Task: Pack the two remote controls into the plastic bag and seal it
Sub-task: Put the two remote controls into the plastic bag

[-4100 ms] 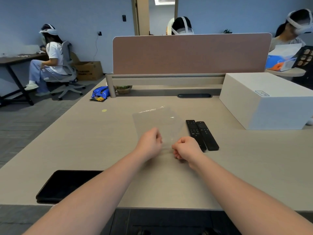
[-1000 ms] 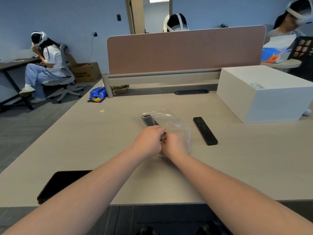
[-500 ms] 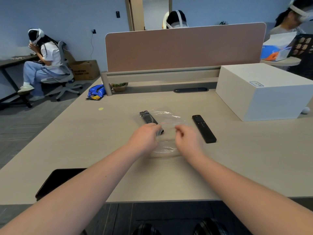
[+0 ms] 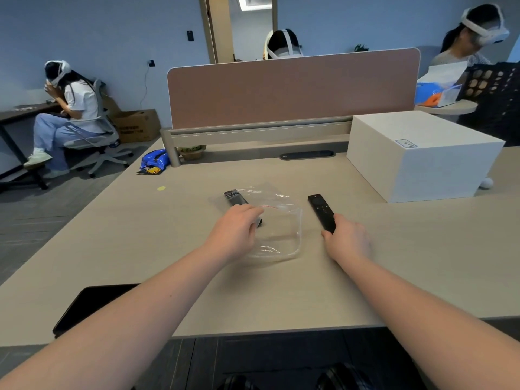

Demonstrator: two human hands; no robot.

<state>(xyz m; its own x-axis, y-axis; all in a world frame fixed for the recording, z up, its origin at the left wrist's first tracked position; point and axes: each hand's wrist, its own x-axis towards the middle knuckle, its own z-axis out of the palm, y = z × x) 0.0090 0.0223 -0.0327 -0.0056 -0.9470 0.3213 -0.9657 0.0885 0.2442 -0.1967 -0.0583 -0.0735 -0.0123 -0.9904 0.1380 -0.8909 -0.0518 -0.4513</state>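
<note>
One remote in the bag, the other under the right hand.

The clear, crinkly plastic bag lies flat on the smooth beige table, with a thin red line near its mouth. A slim black remote sits inside it, far end showing through the film. The left hand rests on the bag's left side, fingers curled down over the remote's near end; whether they pinch bag or remote I cannot tell. Just right of the bag lies the second remote, a matte black bar with small round buttons. The right hand closes its fingers around its near end. A plain white box stands behind it, bearing a small blue-edged label too tiny to read. A glossy black tablet lies at the near left edge.
</note>
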